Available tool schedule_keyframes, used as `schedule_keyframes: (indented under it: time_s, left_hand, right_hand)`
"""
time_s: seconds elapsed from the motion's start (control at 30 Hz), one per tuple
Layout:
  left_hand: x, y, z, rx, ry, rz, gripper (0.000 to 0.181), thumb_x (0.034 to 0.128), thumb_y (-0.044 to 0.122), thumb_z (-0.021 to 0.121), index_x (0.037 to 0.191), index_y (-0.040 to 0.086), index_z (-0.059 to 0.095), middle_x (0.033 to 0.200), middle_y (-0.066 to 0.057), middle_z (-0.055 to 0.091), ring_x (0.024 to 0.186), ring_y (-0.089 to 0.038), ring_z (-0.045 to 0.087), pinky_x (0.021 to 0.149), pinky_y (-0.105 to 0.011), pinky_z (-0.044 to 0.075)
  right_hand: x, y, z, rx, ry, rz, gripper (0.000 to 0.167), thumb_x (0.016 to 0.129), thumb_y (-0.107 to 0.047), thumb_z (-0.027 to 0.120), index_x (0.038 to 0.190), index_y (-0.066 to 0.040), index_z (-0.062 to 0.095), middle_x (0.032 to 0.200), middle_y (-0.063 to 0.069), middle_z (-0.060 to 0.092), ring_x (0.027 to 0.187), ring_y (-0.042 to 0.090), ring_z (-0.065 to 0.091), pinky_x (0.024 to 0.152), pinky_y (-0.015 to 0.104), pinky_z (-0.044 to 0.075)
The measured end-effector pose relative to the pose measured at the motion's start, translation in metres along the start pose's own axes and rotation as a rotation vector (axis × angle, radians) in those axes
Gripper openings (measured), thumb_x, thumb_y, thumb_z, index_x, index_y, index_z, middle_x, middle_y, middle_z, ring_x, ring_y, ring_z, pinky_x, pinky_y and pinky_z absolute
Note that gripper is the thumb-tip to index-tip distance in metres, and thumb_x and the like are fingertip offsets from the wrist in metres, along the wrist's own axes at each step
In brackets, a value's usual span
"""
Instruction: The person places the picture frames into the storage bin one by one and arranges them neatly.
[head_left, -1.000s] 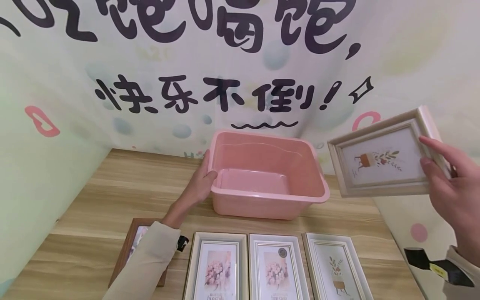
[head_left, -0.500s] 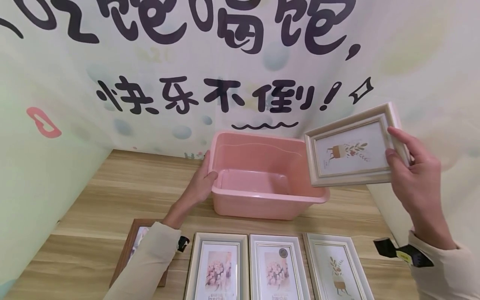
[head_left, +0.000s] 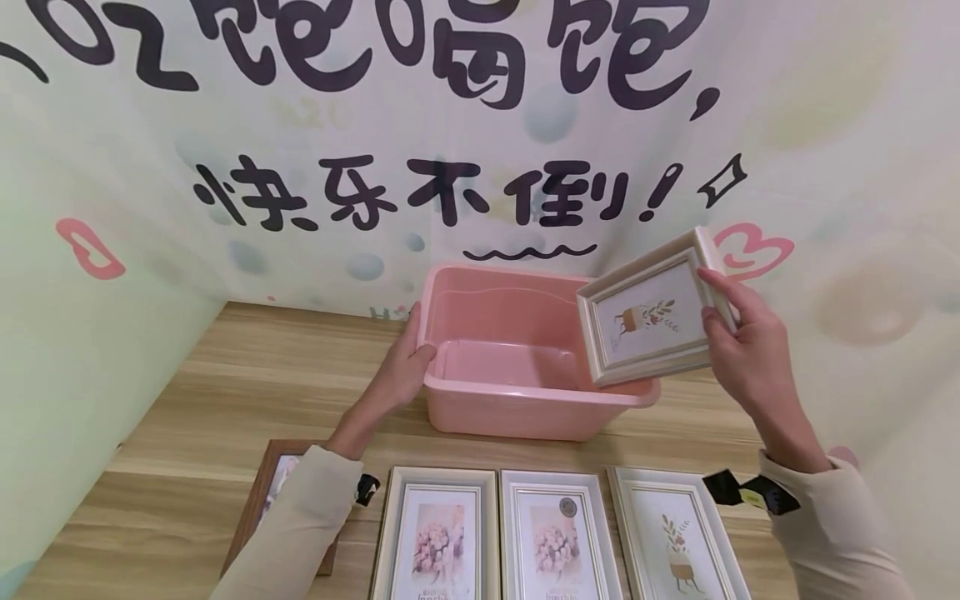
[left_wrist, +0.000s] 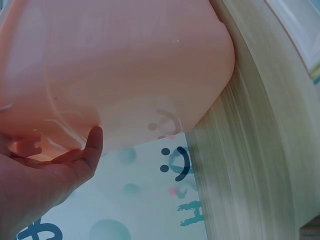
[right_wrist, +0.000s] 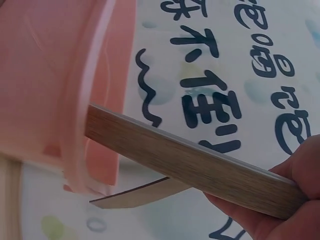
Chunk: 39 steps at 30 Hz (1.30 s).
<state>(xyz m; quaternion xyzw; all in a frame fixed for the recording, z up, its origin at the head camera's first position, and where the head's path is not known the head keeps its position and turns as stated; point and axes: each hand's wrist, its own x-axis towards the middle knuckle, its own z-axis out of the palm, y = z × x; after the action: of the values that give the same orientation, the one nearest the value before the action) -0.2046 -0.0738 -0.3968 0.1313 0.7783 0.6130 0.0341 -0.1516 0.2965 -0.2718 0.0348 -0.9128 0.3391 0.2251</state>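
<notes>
Pink plastic bin (head_left: 510,417) stood on the wood-grain table (head_left: 165,500), L hand (head_left: 402,362) pinching its side rim, thumb hooked over. R hand (head_left: 753,346) was closed on one end of the cream frame (head_left: 647,321), which hung tilted w/ its far end over the bin's R side.

Progress, my read: cream frame n.y. set down; no other frame visible in the bin. Remaining on table, none gripped: brown frame (head_left: 262,479), bouquet-pic frame (head_left: 438,537), its twin (head_left: 557,537), plant-pic frame (head_left: 680,537).

Unclear: whether cream frame touched the rim; bin's R inner end was hidden behind it. L sleeve (head_left: 292,517) covered most of brown frame; near ends of the three pale ones were cut off. R wrist view gave only cream frame's edge + thin strut (right_wrist: 140,195), prob. a stand.
</notes>
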Motion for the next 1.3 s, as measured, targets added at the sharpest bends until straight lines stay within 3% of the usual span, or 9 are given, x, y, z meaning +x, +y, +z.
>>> schedule_keyframes:
  time_s: [0.07, 0.17, 0.27, 0.73, 0.87, 1.0, 1.3]
  left_hand:
    - [0.000, -0.001, 0.000, -0.002, -0.001, 0.004, 0.073, 0.0986, 0.002, 0.032, 0.158, 0.008, -0.010, 0.167, -0.010, -0.004, 0.152, -0.027, 0.005, 0.123, -0.046, 0.011]
    - [0.001, -0.002, 0.000, -0.007, -0.002, 0.012, 0.074, 0.0981, 0.001, 0.032, 0.158, 0.008, -0.010, 0.167, -0.011, -0.004, 0.152, -0.028, 0.006, 0.122, -0.046, 0.012]
    - [0.001, -0.002, 0.000, -0.007, -0.002, 0.020, 0.074, 0.0977, 0.001, 0.032, 0.159, 0.008, -0.009, 0.167, -0.012, -0.003, 0.152, -0.029, 0.007, 0.122, -0.048, 0.013]
    - [0.001, 0.000, 0.000, 0.003, -0.002, 0.010, 0.075, 0.0979, 0.002, 0.033, 0.158, 0.008, -0.010, 0.167, -0.011, -0.004, 0.152, -0.028, 0.005, 0.123, -0.047, 0.012]
    - [0.001, -0.001, 0.001, -0.010, -0.001, 0.015, 0.074, 0.0982, 0.002, 0.033, 0.159, 0.008, -0.010, 0.167, -0.011, -0.003, 0.152, -0.027, 0.006, 0.122, -0.046, 0.013]
    - [0.000, -0.002, 0.002, -0.035, 0.001, 0.019, 0.074, 0.0987, 0.002, 0.032, 0.159, 0.010, -0.010, 0.167, -0.009, -0.003, 0.152, -0.026, 0.007, 0.122, -0.045, 0.014]
    - [0.000, -0.002, 0.001, -0.019, 0.007, 0.014, 0.074, 0.0985, 0.002, 0.033, 0.159, 0.009, -0.009, 0.167, -0.010, -0.002, 0.152, -0.026, 0.006, 0.123, -0.045, 0.011]
  right_hand:
    - [0.000, 0.002, 0.005, -0.010, -0.009, -0.015, 0.051, 0.099, -0.003, 0.046, 0.149, -0.017, 0.048, 0.143, 0.022, 0.049, 0.114, 0.048, 0.058, 0.078, 0.035, 0.056]
    - [0.000, 0.004, 0.013, -0.015, -0.017, -0.043, 0.051, 0.099, 0.000, 0.046, 0.148, -0.012, 0.047, 0.143, 0.025, 0.048, 0.115, 0.050, 0.056, 0.083, 0.061, 0.050]
    - [0.000, 0.008, 0.020, -0.016, -0.024, -0.059, 0.050, 0.099, 0.001, 0.045, 0.148, -0.009, 0.047, 0.142, 0.027, 0.047, 0.116, 0.051, 0.054, 0.083, 0.068, 0.048]
    - [0.005, 0.014, 0.041, -0.084, -0.030, -0.073, 0.050, 0.097, 0.007, 0.045, 0.146, -0.002, 0.047, 0.134, 0.032, 0.049, 0.113, 0.049, 0.055, 0.085, 0.064, 0.051]
    - [0.006, 0.011, 0.043, -0.110, -0.063, -0.064, 0.051, 0.097, 0.006, 0.046, 0.148, -0.002, 0.045, 0.136, 0.034, 0.046, 0.113, 0.052, 0.054, 0.085, 0.066, 0.050]
    - [0.006, 0.007, 0.039, -0.132, -0.067, -0.070, 0.051, 0.098, 0.006, 0.046, 0.148, -0.002, 0.044, 0.138, 0.034, 0.044, 0.112, 0.054, 0.053, 0.084, 0.067, 0.050]
    - [0.009, -0.020, 0.017, -0.087, 0.013, -0.126, 0.051, 0.098, 0.004, 0.046, 0.147, -0.008, 0.048, 0.136, 0.030, 0.049, 0.113, 0.051, 0.056, 0.082, 0.066, 0.051]
